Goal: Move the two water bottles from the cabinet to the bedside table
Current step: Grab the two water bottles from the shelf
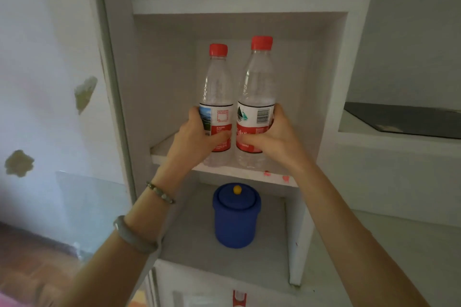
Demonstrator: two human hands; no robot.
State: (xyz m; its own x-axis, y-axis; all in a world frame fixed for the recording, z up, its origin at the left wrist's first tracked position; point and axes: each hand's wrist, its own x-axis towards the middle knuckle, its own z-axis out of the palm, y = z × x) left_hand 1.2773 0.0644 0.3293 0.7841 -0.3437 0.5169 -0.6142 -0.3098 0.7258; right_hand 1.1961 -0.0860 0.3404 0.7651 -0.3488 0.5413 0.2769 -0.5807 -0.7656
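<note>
Two water bottles stand upright and side by side on the middle cabinet shelf [174, 149], touching or nearly so at their labels. The left bottle [216, 97] is held by the left hand [197, 137], the right bottle [257, 92] by the right hand [277, 137]; each hand's fingers are wrapped around the label band, thumb across the front.

Risks, as I judge them: both grips sit low, below each bottle's middle, so a quick pull could tip the red-capped tops back or knock them on the shelf above. The plastic looks thin and could buckle under a hard squeeze and slip. A dropped bottle would land by the blue lidded jar [236, 217] just below that shelf.

The fingers behind the bottles are hidden, and whether the bases rest on the shelf or are lifted is unclear. The water level is hard to read. The bedside table is not in view.
</note>
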